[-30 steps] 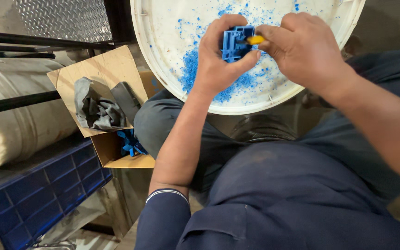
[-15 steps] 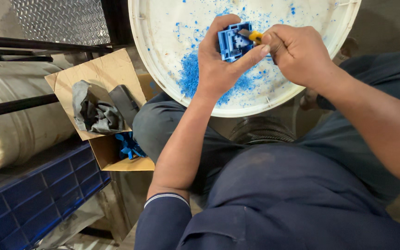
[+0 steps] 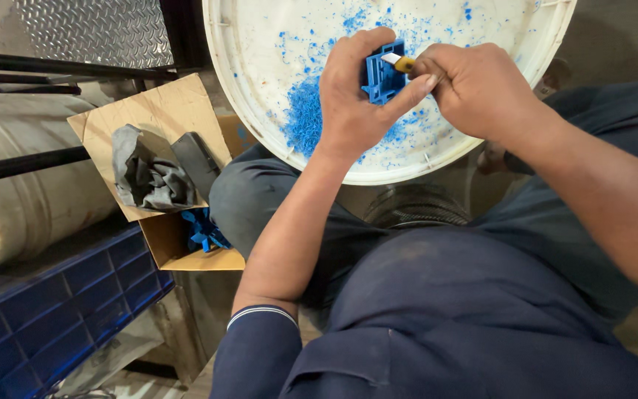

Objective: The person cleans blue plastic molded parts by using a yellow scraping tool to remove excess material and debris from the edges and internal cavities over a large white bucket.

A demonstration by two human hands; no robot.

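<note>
My left hand [image 3: 352,103] grips a small blue plastic part [image 3: 382,76] over a big white round lid [image 3: 260,66]. In my right hand [image 3: 474,89] is a small knife with a yellow handle [image 3: 400,62], its blade resting on the top edge of the part. Blue plastic shavings [image 3: 306,118] lie in a heap on the lid just below and left of my left hand. Both hands are close together above the lid, which sits in front of my knees.
A cardboard box [image 3: 160,118] at left has a grey rag [image 3: 145,174] on its flap and blue parts [image 3: 201,230] inside. A blue plastic crate [image 3: 53,310] stands at lower left, a metal drum [image 3: 23,199] and black bars beside it.
The view has shifted slightly, so the lid and hands sit a little higher and to the right. The hands stay on the blue part, with the knife still against its top edge.
</note>
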